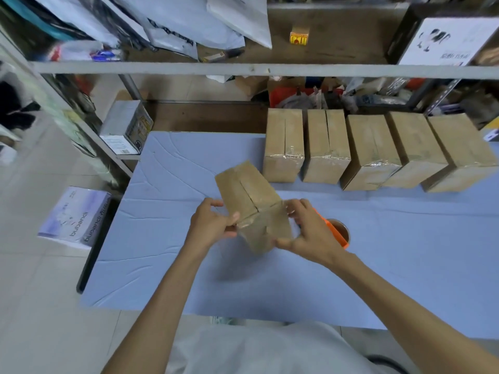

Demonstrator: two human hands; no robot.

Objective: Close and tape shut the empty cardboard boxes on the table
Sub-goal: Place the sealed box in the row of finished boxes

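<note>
A small brown cardboard box (249,195) is lifted and tilted above the blue table (167,238), its flaps closed with clear tape over the near end. My left hand (213,225) grips its left side, thumb on the near face. My right hand (307,233) holds the right side, fingers curled around the taped edge. An orange tape dispenser (339,234) with a brown roll lies on the table just behind my right hand, partly hidden by it.
Several taped cardboard boxes (372,149) stand in a row along the table's far right edge. A metal shelf (243,68) with bags and clutter runs behind. A white box (75,217) sits on the floor to the left.
</note>
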